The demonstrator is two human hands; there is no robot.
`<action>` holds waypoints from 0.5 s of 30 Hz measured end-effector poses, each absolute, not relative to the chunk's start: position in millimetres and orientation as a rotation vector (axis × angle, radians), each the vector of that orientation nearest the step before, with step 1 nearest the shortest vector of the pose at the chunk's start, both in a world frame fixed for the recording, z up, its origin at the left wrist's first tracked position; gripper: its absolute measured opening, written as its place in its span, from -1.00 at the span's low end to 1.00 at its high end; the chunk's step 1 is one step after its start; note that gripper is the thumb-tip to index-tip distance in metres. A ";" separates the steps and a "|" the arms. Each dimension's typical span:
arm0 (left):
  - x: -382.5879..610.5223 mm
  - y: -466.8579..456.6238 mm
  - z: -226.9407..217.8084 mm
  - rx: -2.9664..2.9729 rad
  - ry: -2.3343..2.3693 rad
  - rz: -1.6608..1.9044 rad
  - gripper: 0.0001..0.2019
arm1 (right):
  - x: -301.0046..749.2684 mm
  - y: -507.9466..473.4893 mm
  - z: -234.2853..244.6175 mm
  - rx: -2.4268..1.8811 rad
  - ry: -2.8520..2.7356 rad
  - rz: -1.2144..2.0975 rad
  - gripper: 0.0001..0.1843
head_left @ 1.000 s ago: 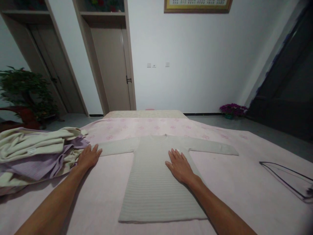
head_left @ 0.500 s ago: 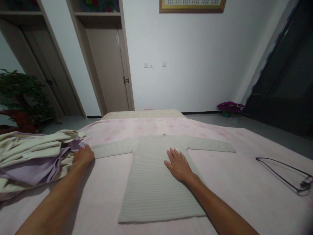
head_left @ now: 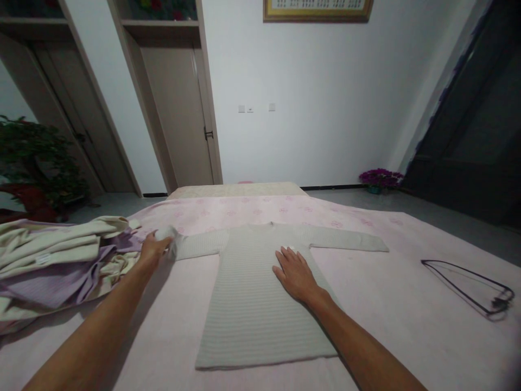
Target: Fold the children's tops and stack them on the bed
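Observation:
A pale grey ribbed long-sleeved shirt (head_left: 252, 304) lies spread out, its right sleeve straight. My left hand (head_left: 153, 250) is closed on the cuff of the left sleeve, and that end is lifted and bent up off the cloth. Palm down, my right hand (head_left: 296, 274) rests on the shirt's chest with the fingers apart. Just left of my left hand sits a heap of cream and lilac clothes (head_left: 52, 266).
A pink patterned cloth (head_left: 378, 320) covers the surface under the shirt. To the right lies a black clothes hanger (head_left: 459, 271). Beyond stand a door (head_left: 179, 114), a purple potted flower (head_left: 380, 179) and a green plant (head_left: 36, 163).
My left hand has moved a little right and up from the heap's edge, raising and folding the left cuff. My right hand stays on the chest.

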State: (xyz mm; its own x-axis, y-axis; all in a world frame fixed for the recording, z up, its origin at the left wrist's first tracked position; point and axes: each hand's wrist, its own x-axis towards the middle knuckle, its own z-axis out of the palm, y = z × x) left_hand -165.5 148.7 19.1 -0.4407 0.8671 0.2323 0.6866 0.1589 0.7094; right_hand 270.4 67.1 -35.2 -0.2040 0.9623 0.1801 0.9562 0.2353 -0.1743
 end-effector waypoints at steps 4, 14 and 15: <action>-89.5 130.2 26.1 1.650 1.872 1.289 -0.29 | 269.5 66.2 -27.9 -1.679 -2.170 0.099 -0.58; 0.4 44.1 -13.1 2.089 1.286 0.720 -0.45 | 231.4 42.6 -1.8 -1.479 -2.273 0.305 -0.60; -9.4 37.6 -8.2 2.117 1.370 0.671 -0.54 | 230.6 43.6 -1.1 -1.514 -2.264 0.308 -0.59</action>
State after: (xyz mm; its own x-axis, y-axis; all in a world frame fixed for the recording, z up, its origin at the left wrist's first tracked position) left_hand -9.4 37.6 -8.2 0.3637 0.9235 0.1221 0.6621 -0.3484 0.6635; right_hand 230.6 43.6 -1.1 -0.3349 0.9202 0.2029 0.8325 0.3898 -0.3937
